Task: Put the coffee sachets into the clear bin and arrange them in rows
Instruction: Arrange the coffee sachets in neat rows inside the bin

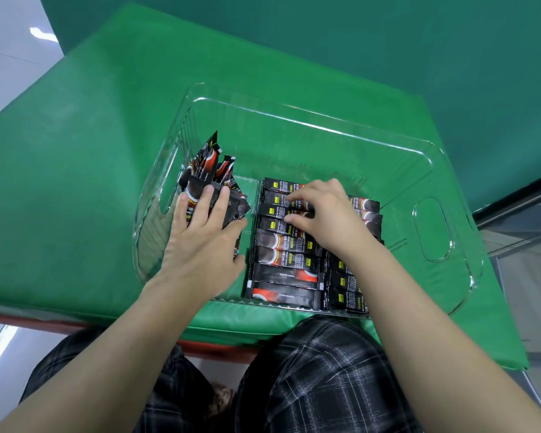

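Note:
A clear plastic bin (310, 126) stands on a green mat. Inside it, black and red coffee sachets lie side by side in a row (286, 270) down the middle, with a second row (345, 289) to the right, partly under my right forearm. My right hand (322, 214) rests on the far end of the middle row, fingertips curled onto the sachets there. At the bin's left end my left hand (200, 239) grips a loose bundle of sachets (211, 165) that fans upward against the wall.
The green mat (91, 151) covers the table and reaches past the bin on all sides. The bin's right part (419, 189) holds no sachets and has a handle cut-out. My legs in checked trousers (310, 370) are below the table's near edge.

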`<act>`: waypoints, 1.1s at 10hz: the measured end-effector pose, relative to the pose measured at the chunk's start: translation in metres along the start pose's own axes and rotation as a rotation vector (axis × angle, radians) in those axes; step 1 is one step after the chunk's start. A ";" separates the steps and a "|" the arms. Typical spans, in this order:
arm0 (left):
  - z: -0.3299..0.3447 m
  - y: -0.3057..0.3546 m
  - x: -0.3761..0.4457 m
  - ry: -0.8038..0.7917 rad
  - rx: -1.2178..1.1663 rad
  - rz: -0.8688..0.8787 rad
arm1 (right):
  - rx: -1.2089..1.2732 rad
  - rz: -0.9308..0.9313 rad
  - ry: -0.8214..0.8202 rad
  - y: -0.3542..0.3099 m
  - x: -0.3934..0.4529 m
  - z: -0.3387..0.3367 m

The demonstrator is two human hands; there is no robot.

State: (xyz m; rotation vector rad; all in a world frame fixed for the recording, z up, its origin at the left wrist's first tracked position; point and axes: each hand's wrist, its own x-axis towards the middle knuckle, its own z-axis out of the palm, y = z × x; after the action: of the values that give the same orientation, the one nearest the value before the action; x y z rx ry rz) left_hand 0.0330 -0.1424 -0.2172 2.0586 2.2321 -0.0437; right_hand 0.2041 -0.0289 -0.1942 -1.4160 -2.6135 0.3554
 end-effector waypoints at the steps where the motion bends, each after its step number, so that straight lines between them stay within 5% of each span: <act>1: 0.000 0.000 0.000 0.003 -0.005 0.000 | -0.083 -0.046 -0.056 -0.005 0.004 0.003; 7: -0.001 0.000 -0.001 0.041 -0.045 0.004 | 0.075 -0.029 0.024 -0.027 0.017 0.006; 11: -0.001 0.001 -0.002 0.036 -0.019 0.000 | 0.257 0.197 -0.192 -0.072 0.033 0.018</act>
State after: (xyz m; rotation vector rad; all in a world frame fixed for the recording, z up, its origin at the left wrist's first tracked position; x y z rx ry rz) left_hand 0.0343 -0.1438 -0.2159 2.0656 2.2444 0.0141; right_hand 0.1242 -0.0412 -0.1908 -1.6195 -2.4562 0.8583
